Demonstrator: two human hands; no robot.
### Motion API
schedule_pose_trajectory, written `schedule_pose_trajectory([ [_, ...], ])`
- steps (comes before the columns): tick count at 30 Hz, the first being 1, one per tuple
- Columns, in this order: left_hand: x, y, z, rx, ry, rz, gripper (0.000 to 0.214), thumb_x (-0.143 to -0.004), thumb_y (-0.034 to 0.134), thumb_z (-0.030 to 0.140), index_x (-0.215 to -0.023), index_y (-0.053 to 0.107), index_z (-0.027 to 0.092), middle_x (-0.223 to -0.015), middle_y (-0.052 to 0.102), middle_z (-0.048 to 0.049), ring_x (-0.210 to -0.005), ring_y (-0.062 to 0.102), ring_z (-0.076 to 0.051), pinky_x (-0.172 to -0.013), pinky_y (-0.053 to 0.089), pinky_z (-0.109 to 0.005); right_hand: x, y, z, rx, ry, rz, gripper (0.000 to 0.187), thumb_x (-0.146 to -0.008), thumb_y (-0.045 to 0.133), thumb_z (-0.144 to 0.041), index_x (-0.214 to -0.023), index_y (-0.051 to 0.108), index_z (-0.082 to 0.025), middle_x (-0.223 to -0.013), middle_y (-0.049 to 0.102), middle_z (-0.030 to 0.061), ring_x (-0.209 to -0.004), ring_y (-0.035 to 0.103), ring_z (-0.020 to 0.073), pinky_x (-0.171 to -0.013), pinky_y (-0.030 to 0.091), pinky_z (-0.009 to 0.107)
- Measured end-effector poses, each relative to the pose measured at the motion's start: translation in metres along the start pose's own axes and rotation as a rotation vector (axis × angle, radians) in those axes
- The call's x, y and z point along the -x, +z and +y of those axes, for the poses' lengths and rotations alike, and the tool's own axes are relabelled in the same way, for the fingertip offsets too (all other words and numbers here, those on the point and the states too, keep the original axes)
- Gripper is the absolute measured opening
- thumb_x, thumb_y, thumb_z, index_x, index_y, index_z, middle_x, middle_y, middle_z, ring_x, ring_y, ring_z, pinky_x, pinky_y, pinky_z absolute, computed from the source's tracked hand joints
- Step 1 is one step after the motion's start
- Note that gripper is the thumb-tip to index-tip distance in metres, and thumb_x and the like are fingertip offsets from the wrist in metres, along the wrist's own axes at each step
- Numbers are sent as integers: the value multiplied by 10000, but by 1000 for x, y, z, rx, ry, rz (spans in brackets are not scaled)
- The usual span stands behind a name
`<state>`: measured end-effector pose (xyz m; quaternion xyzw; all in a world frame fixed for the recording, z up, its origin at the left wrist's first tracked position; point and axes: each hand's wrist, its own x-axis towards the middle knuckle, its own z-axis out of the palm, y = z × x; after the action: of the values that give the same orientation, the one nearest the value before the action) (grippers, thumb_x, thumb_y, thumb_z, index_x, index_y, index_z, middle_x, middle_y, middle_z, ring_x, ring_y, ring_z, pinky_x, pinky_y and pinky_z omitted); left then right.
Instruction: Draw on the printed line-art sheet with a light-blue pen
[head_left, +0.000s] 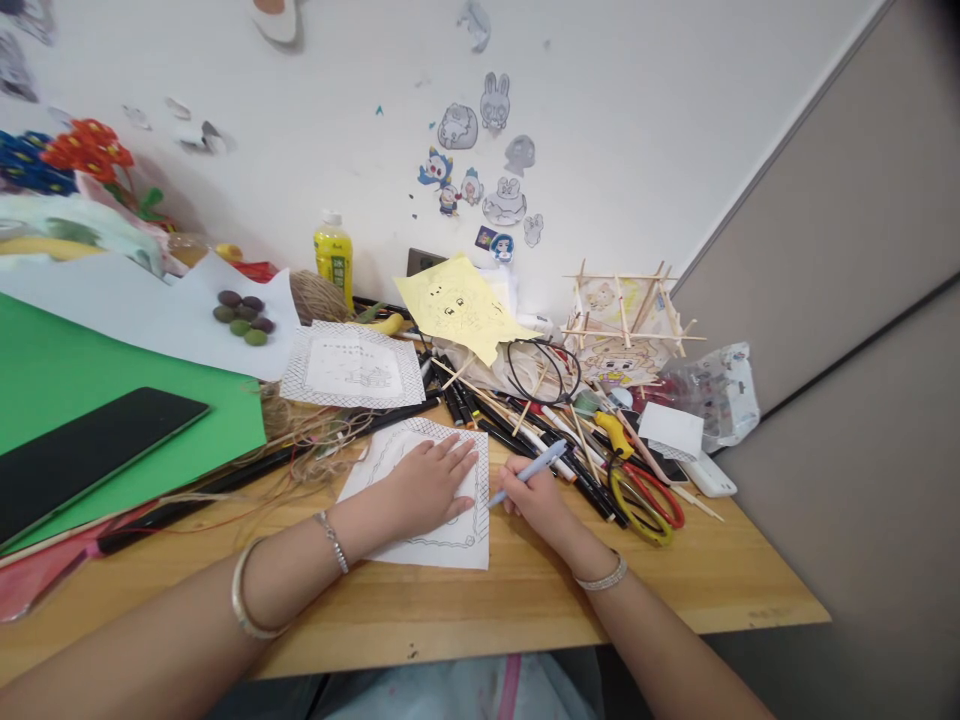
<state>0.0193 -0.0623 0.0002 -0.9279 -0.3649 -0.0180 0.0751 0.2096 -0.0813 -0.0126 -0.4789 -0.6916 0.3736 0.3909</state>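
Left hand (pixel 431 487): palm down, fingers slightly spread, lying flat on a bordered drawing sheet (pixel 431 552). Right hand (pixel 534 500): fingers closed around a light blue pen (pixel 541 462), tip pointing down and left at the sheet's right edge; cannot tell whether it touches. Hands apart, one on either side of that edge.

Sheet lies near the front of the wooden table (pixel 540 612), directly before the person. Border: crosshatching at top and right, wavy line inside; centre mostly hidden by the left hand and forearm.

Just beyond the right hand: a heap of markers (pixel 592 490) and thin sticks. Behind the sheet: a second bordered sheet (pixel 352 365); farther back, a yellow sheet (pixel 457 305) with a drawn face. Far left: a black flat device (pixel 97 440) on a green sheet (pixel 217 400). Back: a yellow bottle (pixel 334 255) upright near the wall.
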Motion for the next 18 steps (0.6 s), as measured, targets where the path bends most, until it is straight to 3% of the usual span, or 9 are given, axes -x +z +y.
schedule_pose_trajectory([
  [11, 0, 1, 0, 16, -8, -7, 565, -892, 363, 467, -1345, 373, 128, -1415, 323, -129, -1300, 292, -284, -991, 308, -410, 0, 0, 1, 3, -3, 18, 324, -811, 453, -227, -494, 398, -189, -441, 414, -50, -432, 406, 83, -439, 325, 194],
  [18, 0, -1, 3, -13, -74, -20, 564, -897, 361, 449, -1344, 373, 106, -1409, 322, -149, -1292, 305, -294, -986, 319, -430, 1, 2, -4, -56, 8, 15, 308, -828, 459, -280, -535, 452, -187, -465, 481, -37, -410, 417, 83, -421, 321, 199],
])
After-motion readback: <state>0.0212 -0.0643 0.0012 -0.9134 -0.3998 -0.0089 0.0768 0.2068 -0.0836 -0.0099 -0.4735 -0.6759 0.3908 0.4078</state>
